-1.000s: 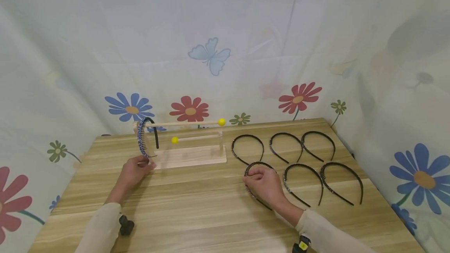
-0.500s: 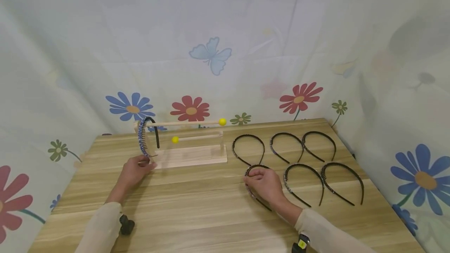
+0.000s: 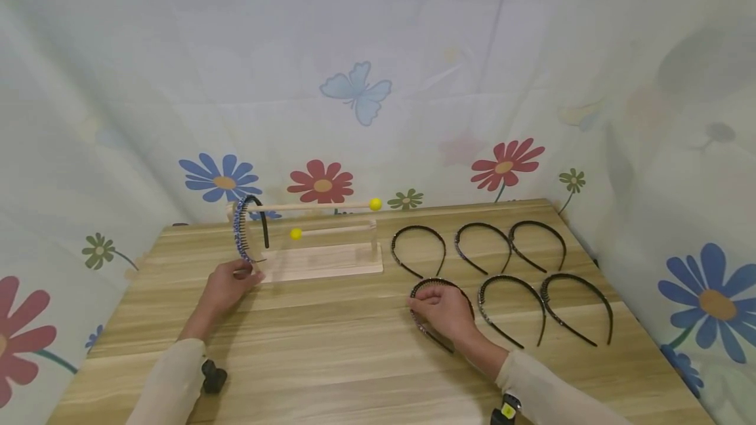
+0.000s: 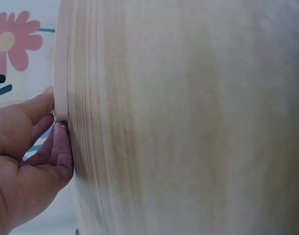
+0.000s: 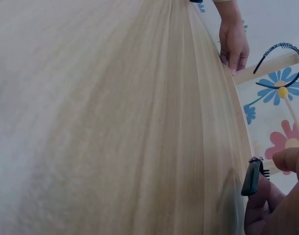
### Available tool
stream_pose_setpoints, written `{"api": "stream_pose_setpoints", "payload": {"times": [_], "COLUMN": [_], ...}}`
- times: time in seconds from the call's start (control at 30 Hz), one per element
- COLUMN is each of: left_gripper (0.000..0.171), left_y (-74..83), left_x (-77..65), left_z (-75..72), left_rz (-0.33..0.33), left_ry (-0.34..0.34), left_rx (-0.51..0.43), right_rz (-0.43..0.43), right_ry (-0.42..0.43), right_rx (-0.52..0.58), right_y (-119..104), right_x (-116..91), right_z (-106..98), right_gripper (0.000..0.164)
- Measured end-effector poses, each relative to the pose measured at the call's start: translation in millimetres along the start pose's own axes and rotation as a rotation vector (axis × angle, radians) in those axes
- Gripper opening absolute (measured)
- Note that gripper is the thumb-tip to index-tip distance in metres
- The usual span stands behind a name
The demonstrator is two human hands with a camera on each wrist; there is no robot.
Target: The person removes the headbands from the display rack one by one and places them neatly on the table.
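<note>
At the table's left, my left hand pinches the near left corner of a pale wooden rack; the left wrist view shows thumb and fingers at the end of its base board. A black headband with blue beads hangs on the rack's upper rod, at the left end. Right of the rack, my right hand holds a toothed black headband by its left side, between thumb and fingers. That hand covers part of the band. In the right wrist view one dark tip of it shows beside the fingers.
Several more black headbands lie in two rows on the right, including one behind my right hand and one beside it. Yellow balls cap the rack's upper rod and lower rod. A flowered curtain stands behind the table.
The headband in my right hand has turned slightly, so its far right side now shows beyond the hand. My left hand stays at the rack's corner.
</note>
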State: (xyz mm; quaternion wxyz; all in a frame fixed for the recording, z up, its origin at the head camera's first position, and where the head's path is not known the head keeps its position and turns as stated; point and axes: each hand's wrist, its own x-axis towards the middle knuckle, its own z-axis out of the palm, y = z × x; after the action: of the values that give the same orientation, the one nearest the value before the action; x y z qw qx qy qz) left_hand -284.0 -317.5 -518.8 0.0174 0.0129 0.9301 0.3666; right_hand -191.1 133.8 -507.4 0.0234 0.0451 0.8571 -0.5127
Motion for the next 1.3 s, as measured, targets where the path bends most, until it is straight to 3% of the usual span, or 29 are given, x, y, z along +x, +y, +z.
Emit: {"api": "stream_pose_setpoints", "payload": {"times": [0.5,0.7,1.0,1.3], "left_gripper": [0.05,0.049,0.049,0.047], "left_y": [-0.7,-1.1,-0.9,-0.6], "left_x": [0.7,0.4,-0.2,-1.1], "left_z": [-0.7,-0.4,-1.4,-1.7], "left_rz": [-0.008,0.0,-0.009,0.011], "left_ry": [0.008,0.011,0.002,0.008], "left_rx": [0.002,0.002,0.006,-0.002], "right_rz": [-0.017,-0.039,-0.183,-0.361], "right_ry": [-0.035,-0.051,-0.061,-0.108], "right_rx": [-0.029,0.009,0.065,0.115], "right_y": [2,-4,-36,-80], "right_x": [0,7,20,32], "right_z": [-2,-10,-22,-15], "right_gripper": [0.018,0.021,0.031,0.032]}}
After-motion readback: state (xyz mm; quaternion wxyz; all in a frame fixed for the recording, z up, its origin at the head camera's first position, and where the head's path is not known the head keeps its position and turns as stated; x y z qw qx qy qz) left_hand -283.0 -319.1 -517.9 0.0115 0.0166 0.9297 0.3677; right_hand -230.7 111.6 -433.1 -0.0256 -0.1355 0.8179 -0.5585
